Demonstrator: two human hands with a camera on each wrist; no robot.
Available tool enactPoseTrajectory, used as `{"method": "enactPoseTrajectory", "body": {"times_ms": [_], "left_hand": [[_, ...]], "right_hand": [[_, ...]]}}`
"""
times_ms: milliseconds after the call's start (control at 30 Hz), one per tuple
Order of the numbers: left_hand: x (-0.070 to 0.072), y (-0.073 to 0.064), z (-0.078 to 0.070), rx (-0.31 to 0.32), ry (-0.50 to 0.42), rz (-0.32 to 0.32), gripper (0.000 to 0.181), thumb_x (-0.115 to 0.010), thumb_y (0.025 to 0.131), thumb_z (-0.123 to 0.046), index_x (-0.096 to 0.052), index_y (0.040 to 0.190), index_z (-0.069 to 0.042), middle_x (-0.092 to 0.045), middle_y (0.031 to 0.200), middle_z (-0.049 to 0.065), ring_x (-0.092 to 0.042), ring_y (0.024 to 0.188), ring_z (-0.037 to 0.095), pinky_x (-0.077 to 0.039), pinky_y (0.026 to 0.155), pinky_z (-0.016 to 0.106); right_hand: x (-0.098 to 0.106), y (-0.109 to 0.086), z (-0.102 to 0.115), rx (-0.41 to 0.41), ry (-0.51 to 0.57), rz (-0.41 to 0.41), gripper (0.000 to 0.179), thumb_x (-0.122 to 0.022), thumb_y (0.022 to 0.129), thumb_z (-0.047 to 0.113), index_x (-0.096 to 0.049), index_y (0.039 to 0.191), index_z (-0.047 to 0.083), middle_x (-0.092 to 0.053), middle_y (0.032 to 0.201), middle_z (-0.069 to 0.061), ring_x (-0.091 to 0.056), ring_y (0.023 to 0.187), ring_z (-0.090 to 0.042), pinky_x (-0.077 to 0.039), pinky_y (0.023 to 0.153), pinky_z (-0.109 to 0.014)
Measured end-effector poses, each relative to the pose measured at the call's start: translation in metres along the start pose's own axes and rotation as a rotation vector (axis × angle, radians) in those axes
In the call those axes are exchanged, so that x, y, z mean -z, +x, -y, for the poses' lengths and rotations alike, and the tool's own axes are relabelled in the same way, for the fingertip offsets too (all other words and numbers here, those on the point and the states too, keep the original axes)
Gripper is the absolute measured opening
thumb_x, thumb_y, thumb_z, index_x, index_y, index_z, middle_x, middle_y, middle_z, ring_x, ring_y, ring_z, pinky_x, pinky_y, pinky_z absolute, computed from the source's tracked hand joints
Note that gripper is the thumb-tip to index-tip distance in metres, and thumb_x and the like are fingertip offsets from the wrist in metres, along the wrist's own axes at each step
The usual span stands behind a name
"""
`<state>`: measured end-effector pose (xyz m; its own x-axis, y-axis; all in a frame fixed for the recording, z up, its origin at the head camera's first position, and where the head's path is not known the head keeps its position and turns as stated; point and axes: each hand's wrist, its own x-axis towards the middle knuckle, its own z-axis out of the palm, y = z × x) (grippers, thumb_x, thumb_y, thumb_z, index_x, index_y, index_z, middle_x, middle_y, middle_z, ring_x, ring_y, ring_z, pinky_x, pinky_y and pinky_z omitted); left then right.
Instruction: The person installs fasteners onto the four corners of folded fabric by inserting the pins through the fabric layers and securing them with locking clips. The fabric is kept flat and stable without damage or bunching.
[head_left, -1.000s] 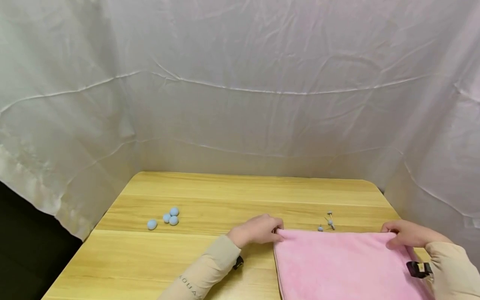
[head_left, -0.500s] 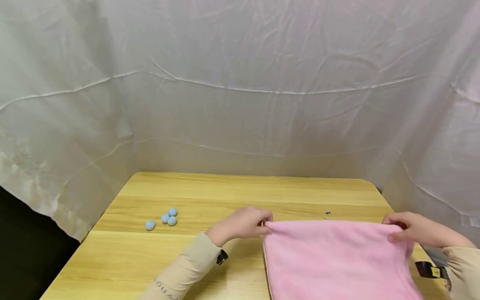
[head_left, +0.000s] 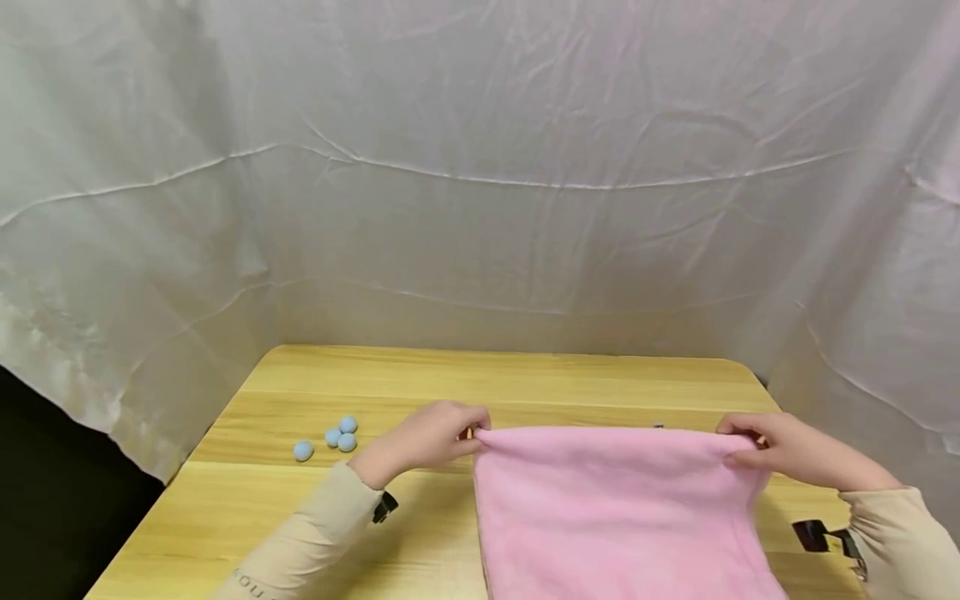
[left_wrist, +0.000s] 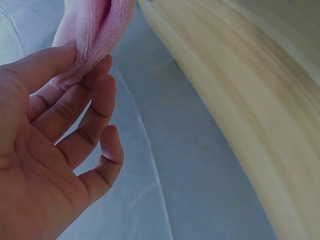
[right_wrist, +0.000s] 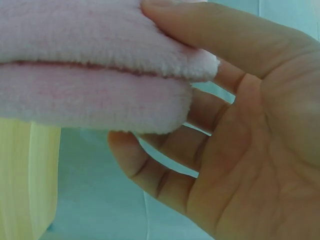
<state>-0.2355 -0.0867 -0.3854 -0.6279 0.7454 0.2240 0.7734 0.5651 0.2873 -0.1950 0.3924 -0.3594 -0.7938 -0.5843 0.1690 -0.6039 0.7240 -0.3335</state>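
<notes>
A pink plush cloth (head_left: 615, 508) hangs between the two hands in the head view, its lower part running out of frame. My left hand (head_left: 423, 437) pinches its upper left corner between thumb and fingers. At the upper right corner, my right hand (head_left: 791, 450) grips it the same way. In the left wrist view the fuzzy cloth (left_wrist: 102, 27) bunches at the fingertips, with the little finger loosely bent away. Two stacked layers of the cloth (right_wrist: 90, 100) show in the right wrist view, the thumb on top and fingers beneath.
Several light blue balls (head_left: 347, 442) lie on the wooden table (head_left: 487, 375) at the left. Just behind the cloth's top edge shows a small blue piece (head_left: 658, 426), mostly hidden. White curtains (head_left: 525, 250) enclose the table's back and sides.
Both hands have shifted left and a little upward in the head view, carrying the cloth along. Its top edge now hides most of the small blue-headed pieces behind it.
</notes>
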Motion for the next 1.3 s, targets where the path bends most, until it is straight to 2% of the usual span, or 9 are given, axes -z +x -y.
{"method": "enactPoseTrajectory", "body": {"times_ms": [133, 333, 667, 800, 1000, 1300], "left_hand": [[0.011, -0.011, 0.011, 0.013, 0.02, -0.016, 0.01, -0.069, 0.09, -0.024, -0.061, 0.091, -0.018, -0.065, 0.081, -0.007, -0.053, 0.068, 0.005, -0.044, 0.064, 0.019], [0.025, -0.027, 0.029, 0.076, 0.046, -0.034, 0.009, -0.071, 0.089, -0.021, -0.062, 0.09, -0.018, -0.066, 0.082, -0.007, -0.056, 0.07, 0.004, -0.047, 0.066, 0.021], [0.039, -0.043, 0.052, 0.164, 0.061, -0.042, 0.01, -0.071, 0.089, -0.02, -0.061, 0.089, -0.019, -0.064, 0.078, -0.008, -0.052, 0.066, 0.004, -0.043, 0.062, 0.021], [0.044, -0.045, 0.065, 0.208, 0.015, -0.042, 0.01, -0.07, 0.089, -0.02, -0.06, 0.089, -0.018, -0.061, 0.075, -0.008, -0.048, 0.065, 0.004, -0.041, 0.061, 0.021], [0.048, -0.046, 0.085, 0.282, -0.131, -0.053, 0.008, -0.069, 0.09, -0.018, -0.061, 0.09, -0.015, -0.06, 0.077, -0.005, -0.049, 0.068, 0.008, -0.042, 0.062, 0.023], [0.044, -0.033, 0.109, 0.372, -0.277, -0.066, 0.011, -0.069, 0.09, -0.016, -0.063, 0.095, -0.008, -0.067, 0.084, 0.003, -0.056, 0.074, 0.011, -0.046, 0.065, 0.026]], "right_hand": [[-0.005, 0.018, 0.011, 0.024, 0.015, 0.004, 0.021, -0.074, 0.084, 0.019, -0.057, 0.089, 0.03, -0.04, 0.071, 0.02, -0.038, 0.067, 0.008, -0.03, 0.056, -0.017], [-0.01, 0.044, 0.027, 0.021, 0.005, 0.028, 0.017, -0.073, 0.086, 0.028, -0.056, 0.088, 0.031, -0.038, 0.071, 0.02, -0.036, 0.064, 0.007, -0.03, 0.056, -0.017], [-0.021, 0.077, 0.041, 0.014, 0.049, 0.07, 0.014, -0.07, 0.088, 0.032, -0.057, 0.087, 0.029, -0.04, 0.07, 0.017, -0.039, 0.064, 0.004, -0.034, 0.057, -0.019], [-0.025, 0.09, 0.041, 0.012, 0.058, 0.071, 0.013, -0.07, 0.089, 0.032, -0.058, 0.088, 0.028, -0.042, 0.071, 0.016, -0.041, 0.064, 0.002, -0.035, 0.058, -0.019], [-0.032, 0.107, 0.039, -0.002, 0.06, 0.077, 0.011, -0.069, 0.09, 0.033, -0.061, 0.09, 0.025, -0.045, 0.071, 0.014, -0.042, 0.064, 0.001, -0.036, 0.059, -0.02], [-0.045, 0.133, 0.02, -0.057, 0.084, 0.08, 0.012, -0.07, 0.09, 0.03, -0.065, 0.092, 0.019, -0.049, 0.07, 0.009, -0.042, 0.063, -0.003, -0.037, 0.059, -0.021]]}}
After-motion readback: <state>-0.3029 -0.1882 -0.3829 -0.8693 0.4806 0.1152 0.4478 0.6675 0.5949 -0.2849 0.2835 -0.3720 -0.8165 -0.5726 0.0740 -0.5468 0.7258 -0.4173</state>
